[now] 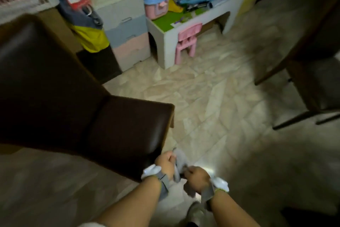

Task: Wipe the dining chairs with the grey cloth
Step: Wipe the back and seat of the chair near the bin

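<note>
Grey and soft, the cloth hangs bunched between the two hands at about 6 o'clock in the view, just beside the front corner of the dark brown dining chair. The left hand is closed around its upper part, and the right hand is closed around a lower fold, so both hands grip it and neither is open. The picture is blurred, so the single fingers cannot be told apart.

The cloth looks light and limp; it probably folds easily and cannot break. It is best held as a pad in one palm, with the loose ends tucked in, so that they do not drag.

The chair seems padded with a smooth, shiny cover, which should wipe easily. A second chair stands well apart at 3 o'clock, and a small pink chair is at 12 o'clock.
</note>
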The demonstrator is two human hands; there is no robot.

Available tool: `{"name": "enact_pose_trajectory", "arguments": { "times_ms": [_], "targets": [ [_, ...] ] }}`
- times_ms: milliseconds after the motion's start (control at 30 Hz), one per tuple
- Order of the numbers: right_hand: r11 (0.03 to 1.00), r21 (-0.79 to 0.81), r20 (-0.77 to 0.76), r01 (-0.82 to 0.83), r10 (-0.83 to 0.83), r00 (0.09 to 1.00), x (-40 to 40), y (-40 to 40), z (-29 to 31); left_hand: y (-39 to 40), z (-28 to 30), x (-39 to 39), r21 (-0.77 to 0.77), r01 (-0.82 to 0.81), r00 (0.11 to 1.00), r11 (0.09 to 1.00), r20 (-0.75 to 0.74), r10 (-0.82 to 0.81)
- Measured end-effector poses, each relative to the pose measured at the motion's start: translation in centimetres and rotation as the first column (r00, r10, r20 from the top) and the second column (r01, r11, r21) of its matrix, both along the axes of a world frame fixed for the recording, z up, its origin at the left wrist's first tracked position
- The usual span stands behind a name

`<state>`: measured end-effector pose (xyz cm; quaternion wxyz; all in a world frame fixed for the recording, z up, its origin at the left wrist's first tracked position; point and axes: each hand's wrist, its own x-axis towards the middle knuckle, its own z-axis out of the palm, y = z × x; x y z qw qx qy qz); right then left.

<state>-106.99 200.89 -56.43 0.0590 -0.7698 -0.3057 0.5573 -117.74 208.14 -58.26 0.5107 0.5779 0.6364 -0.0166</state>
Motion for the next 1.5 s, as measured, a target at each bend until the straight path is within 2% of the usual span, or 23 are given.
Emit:
{"name": "enact_pose_trajectory", "arguments": {
  "times_ms": [33,133,200,233,333,400,433,500,567,700,733,800,833,900,933,967,1033,1133,1200,1267,1333,1400,1500],
  "targets": [
    [0.997,0.079,-0.014,0.022,-0.020,1.000,0.6,0.2,0.3,0.6,1.2,0.6,0.040,0.014,1.000,0.999,0.005,-0.014],
    [0.942,0.206,0.004,0.265,-0.272,0.962,9.5,-2.0,9.1,0.9,10.3,10.2,0.193,0.238,0.964,0.952,0.074,-0.256],
    [0.904,0.278,-0.004,0.325,-0.337,0.941,15.6,-3.7,14.2,0.7,15.7,17.1,0.312,0.370,0.905,0.875,0.089,-0.415],
    [0.887,0.309,-0.018,0.342,-0.354,0.935,16.0,-3.0,14.8,1.3,16.4,17.6,0.361,0.399,0.888,0.843,0.075,-0.453],
    [0.765,0.403,0.021,0.503,-0.558,0.830,25.7,-5.9,20.0,0.0,23.0,28.2,0.478,0.515,0.750,0.712,0.152,-0.644],
    [0.711,0.464,0.046,0.529,-0.616,0.787,29.1,-5.8,21.9,-0.3,25.5,31.5,0.511,0.562,0.664,0.650,0.190,-0.723],
    [0.652,0.505,0.028,0.566,-0.667,0.744,31.7,-6.3,22.7,-1.0,27.1,34.4,0.537,0.586,0.611,0.607,0.199,-0.766],
    [0.500,0.560,-0.108,0.661,-0.747,0.656,35.8,-7.1,24.2,-1.7,29.4,39.0,0.600,0.599,0.514,0.530,0.218,-0.829],
    [0.376,0.563,-0.214,0.736,-0.794,0.569,39.3,-7.7,25.2,-1.8,30.7,43.4,0.635,0.612,0.434,0.471,0.228,-0.872],
    [0.217,0.567,-0.382,0.794,-0.785,0.488,45.2,-7.2,25.5,0.2,31.0,50.3,0.669,0.599,0.319,0.439,0.303,-0.898],
    [0.219,0.584,-0.377,0.782,-0.779,0.500,45.4,-7.0,25.5,0.5,31.1,50.6,0.691,0.584,0.313,0.426,0.293,-0.903],
    [0.272,0.673,-0.181,0.688,-0.841,0.509,48.7,-4.9,24.3,2.7,30.1,54.4,0.728,0.575,0.258,0.373,0.271,-0.927],
    [0.305,0.693,-0.102,0.653,-0.856,0.507,49.0,-4.6,24.0,3.0,30.0,54.6,0.762,0.564,0.228,0.317,0.226,-0.947],
    [0.337,0.704,0.055,0.625,-0.904,0.425,52.3,-2.4,22.6,6.3,28.2,58.5,0.770,0.613,0.161,0.175,0.095,-0.982],
    [0.362,0.717,0.144,0.595,-0.913,0.381,54.0,-1.3,21.8,8.0,27.1,60.4,0.756,0.648,0.140,0.090,-0.002,-0.990],
    [0.410,0.720,0.219,0.560,-0.900,0.377,54.1,-1.6,21.9,8.5,26.6,60.7,0.735,0.678,0.141,0.024,-0.098,-0.985],
    [0.517,0.684,0.309,0.515,-0.845,0.436,56.4,0.0,21.0,11.7,24.2,64.0,0.618,0.786,0.123,-0.033,-0.208,-0.970],
    [0.625,0.579,0.313,0.524,-0.764,0.565,60.9,3.0,18.4,15.4,20.1,70.6,0.348,0.908,-0.066,-0.233,-0.431,-0.900],
    [0.640,0.552,0.277,0.535,-0.745,0.606,62.6,3.7,17.2,16.1,18.8,73.2,0.249,0.919,-0.161,-0.306,-0.472,-0.867],
    [0.632,0.536,0.222,0.560,-0.746,0.629,64.5,4.3,16.7,16.3,17.8,75.4,0.242,0.912,-0.180,-0.331,-0.488,-0.854],
    [0.608,0.526,0.190,0.595,-0.765,0.615,67.0,4.7,15.8,16.8,16.8,77.7,0.272,0.910,-0.154,-0.312,-0.476,-0.866],
    [0.576,0.494,0.149,0.651,-0.794,0.590,71.7,4.4,13.0,16.9,14.3,82.4,0.257,0.907,-0.178,-0.334,-0.483,-0.857],
    [0.639,0.433,0.167,0.635,-0.749,0.641,77.3,4.7,9.5,17.3,12.0,86.6,0.173,0.917,-0.242,-0.361,-0.479,-0.844]
  ]
}}
